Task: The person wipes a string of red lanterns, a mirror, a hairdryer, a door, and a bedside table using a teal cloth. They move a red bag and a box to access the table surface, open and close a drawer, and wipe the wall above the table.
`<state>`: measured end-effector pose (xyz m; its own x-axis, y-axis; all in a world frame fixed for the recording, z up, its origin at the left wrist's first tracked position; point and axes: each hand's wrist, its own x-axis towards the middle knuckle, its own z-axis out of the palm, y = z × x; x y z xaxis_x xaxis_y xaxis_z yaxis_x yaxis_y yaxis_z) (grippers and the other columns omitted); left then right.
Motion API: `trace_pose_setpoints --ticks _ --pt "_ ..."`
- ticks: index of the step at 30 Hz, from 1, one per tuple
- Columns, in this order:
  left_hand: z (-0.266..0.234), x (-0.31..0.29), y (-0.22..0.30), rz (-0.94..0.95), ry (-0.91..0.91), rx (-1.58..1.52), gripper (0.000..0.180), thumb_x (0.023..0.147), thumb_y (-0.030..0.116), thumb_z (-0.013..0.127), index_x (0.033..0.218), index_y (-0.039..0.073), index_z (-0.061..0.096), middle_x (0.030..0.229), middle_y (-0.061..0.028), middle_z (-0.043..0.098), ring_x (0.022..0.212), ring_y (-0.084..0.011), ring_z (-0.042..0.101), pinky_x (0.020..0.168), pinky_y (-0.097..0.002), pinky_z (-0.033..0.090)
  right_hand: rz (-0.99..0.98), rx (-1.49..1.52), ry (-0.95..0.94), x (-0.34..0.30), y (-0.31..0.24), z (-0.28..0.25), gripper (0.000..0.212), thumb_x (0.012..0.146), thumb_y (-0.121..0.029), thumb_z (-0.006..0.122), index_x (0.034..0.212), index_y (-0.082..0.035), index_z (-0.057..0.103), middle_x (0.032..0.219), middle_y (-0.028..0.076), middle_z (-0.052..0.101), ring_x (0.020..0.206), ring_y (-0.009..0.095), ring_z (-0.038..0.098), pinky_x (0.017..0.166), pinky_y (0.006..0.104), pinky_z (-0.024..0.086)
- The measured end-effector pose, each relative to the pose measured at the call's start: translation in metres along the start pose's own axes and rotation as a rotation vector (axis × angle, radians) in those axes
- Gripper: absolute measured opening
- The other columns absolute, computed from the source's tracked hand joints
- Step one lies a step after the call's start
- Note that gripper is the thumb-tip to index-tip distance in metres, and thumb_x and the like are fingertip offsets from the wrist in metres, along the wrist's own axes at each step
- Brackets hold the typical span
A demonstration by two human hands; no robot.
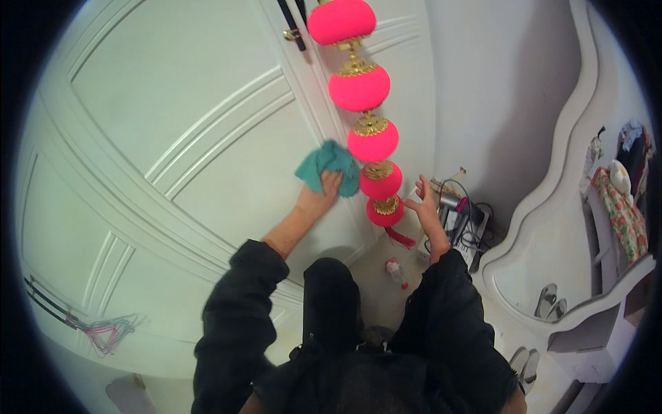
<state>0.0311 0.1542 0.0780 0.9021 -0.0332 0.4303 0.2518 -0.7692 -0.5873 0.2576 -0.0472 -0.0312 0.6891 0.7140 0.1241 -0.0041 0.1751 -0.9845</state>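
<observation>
My left hand [327, 192] presses a crumpled teal cleaning cloth [323, 164] against the white panelled wardrobe door [241, 165]. Part of its fingers is covered by the cloth. Just to the right hangs a string of pink-red lanterns [372, 139] with gold trim between them and a red tassel at the bottom. My right hand [427, 205] is raised beside the lowest lanterns, its fingers apart and nothing in them. Whether a fingertip touches the lantern cannot be made out.
A plastic bottle [396, 271] lies on the floor ahead of my legs. By the wall sits a hair dryer [455, 203] with tangled dark cables. A wavy-edged mirror [545, 262] stands at right, slippers [525, 366] below it. Pink hangers [109, 335] hang from a black handle at left.
</observation>
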Motion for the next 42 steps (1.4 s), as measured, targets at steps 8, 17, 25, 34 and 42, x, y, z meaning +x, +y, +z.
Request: trace_pose_setpoints --ticks 8,17,25,34,42 --pt "0.014 -0.064 0.127 -0.564 -0.208 -0.797 0.031 0.084 0.011 0.055 0.112 0.001 0.063 0.095 -0.0181 0.065 0.094 -0.0387 0.061 0.083 -0.0483 0.050 -0.183 -0.197 -0.114 0.011 0.022 0.006 0.106 0.067 -0.024 0.086 0.154 -0.011 0.025 0.152 0.020 0.036 0.142 0.033 0.034 0.113 0.0417 0.031" --pt "-0.057 -0.066 0.103 -1.587 0.154 -1.629 0.036 0.093 0.014 0.046 0.123 -0.003 0.055 0.093 -0.0135 0.065 0.086 -0.0245 0.063 0.071 -0.0353 0.050 -0.157 -0.111 -0.015 0.028 0.048 0.060 0.051 0.087 -0.027 0.070 0.129 -0.002 0.055 0.122 0.013 0.061 0.112 0.025 0.059 0.094 0.0376 0.047" --pt "-0.085 -0.047 0.128 -0.554 0.175 -0.598 0.073 0.064 0.010 0.075 0.135 0.012 0.055 0.143 -0.0221 0.043 0.130 -0.0423 0.043 0.099 -0.0481 0.040 0.248 0.487 -0.296 -0.038 -0.002 0.110 0.026 0.098 -0.020 0.057 0.117 -0.002 0.061 0.109 0.006 0.066 0.097 0.014 0.063 0.085 0.0286 0.051" --pt "-0.030 -0.041 0.096 -1.324 0.182 -1.467 0.035 0.087 0.019 0.061 0.118 0.003 0.061 0.108 -0.0165 0.066 0.101 -0.0311 0.063 0.090 -0.0412 0.049 0.234 0.546 -0.203 -0.048 -0.014 0.120 0.028 0.095 -0.023 0.058 0.112 -0.001 0.063 0.104 0.008 0.067 0.095 0.016 0.064 0.084 0.0305 0.052" --pt "0.044 -0.089 0.113 -1.859 0.363 -2.045 0.039 0.099 0.041 0.049 0.110 0.006 0.063 0.103 -0.0095 0.067 0.094 -0.0237 0.063 0.085 -0.0398 0.051 0.260 0.682 -0.288 -0.057 -0.023 0.126 0.024 0.095 -0.021 0.058 0.108 -0.003 0.062 0.102 0.010 0.067 0.093 0.018 0.065 0.084 0.0328 0.053"
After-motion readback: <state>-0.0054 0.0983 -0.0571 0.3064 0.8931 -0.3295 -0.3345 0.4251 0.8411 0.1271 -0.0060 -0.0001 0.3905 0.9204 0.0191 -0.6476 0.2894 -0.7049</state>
